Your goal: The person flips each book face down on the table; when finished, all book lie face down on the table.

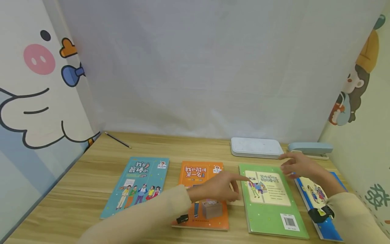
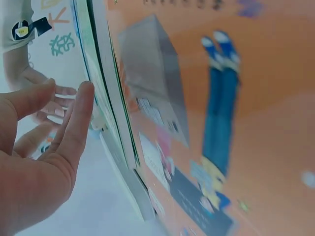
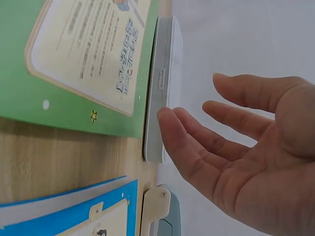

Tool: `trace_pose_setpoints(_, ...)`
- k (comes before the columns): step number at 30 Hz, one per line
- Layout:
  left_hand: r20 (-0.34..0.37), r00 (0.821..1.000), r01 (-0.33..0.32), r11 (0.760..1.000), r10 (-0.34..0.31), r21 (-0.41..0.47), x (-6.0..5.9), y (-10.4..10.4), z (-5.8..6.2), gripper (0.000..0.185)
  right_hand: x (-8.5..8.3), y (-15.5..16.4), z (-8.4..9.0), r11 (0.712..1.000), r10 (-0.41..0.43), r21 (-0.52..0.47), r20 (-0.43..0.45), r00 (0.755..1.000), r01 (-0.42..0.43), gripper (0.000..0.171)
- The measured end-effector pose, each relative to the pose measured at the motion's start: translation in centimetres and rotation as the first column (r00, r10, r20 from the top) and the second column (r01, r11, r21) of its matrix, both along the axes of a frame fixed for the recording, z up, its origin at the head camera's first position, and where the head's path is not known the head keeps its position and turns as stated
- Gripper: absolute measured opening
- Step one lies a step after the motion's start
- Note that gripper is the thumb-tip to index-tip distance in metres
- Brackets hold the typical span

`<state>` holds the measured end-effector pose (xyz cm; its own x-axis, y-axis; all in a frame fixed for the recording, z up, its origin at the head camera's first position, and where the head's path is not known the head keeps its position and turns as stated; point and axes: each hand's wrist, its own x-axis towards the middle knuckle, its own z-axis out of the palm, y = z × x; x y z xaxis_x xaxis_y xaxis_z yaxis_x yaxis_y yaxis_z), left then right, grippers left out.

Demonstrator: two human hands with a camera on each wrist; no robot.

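Observation:
Four books would be too exact a count, so several thin books lie in a row on the wooden table. My left hand (image 1: 217, 186) hovers over the orange book (image 1: 210, 218), its index finger reaching to the left edge of the green book (image 1: 274, 217). Nothing is in its grasp. My right hand (image 1: 300, 166) is held above the gap between the green book and the blue book (image 1: 330, 234), fingers loosely bent around nothing. The green book lies back cover up, with a barcode at its lower right. A teal book (image 1: 138, 183) lies at the left.
Behind the green book lies a white pencil case (image 1: 256, 147). A pale blue stapler (image 1: 310, 147) sits to its right. A pencil (image 1: 118, 140) lies at the back left. A white curtain (image 1: 198, 74) hangs behind the table (image 1: 70, 189).

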<state>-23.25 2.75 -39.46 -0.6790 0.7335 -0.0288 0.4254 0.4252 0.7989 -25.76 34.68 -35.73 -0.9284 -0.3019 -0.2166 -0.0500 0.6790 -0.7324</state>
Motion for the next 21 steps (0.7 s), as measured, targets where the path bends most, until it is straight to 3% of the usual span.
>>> trace_pose_setpoints(10,-0.075,0.997,0.017,1.000,-0.015,0.014,-0.4,-4.2,-0.1,0.056,-0.4,-3.3,-0.5,0.998,0.036,-0.042,-0.016,0.999,-0.037,0.053)
trace_pose_setpoints(17,-0.058,0.998,0.006,1.000,-0.004,0.020,0.0,-6.2,-0.4,0.052,-1.4,-6.3,-1.2,0.993,0.072,-0.094,-0.014,0.997,-0.073,0.051)
trace_pose_setpoints(21,-0.090,0.996,-0.006,1.000,0.008,0.018,0.2,-7.3,-0.6,0.051,-1.9,-8.0,-1.5,0.988,0.091,-0.124,-0.017,0.996,-0.092,0.050)
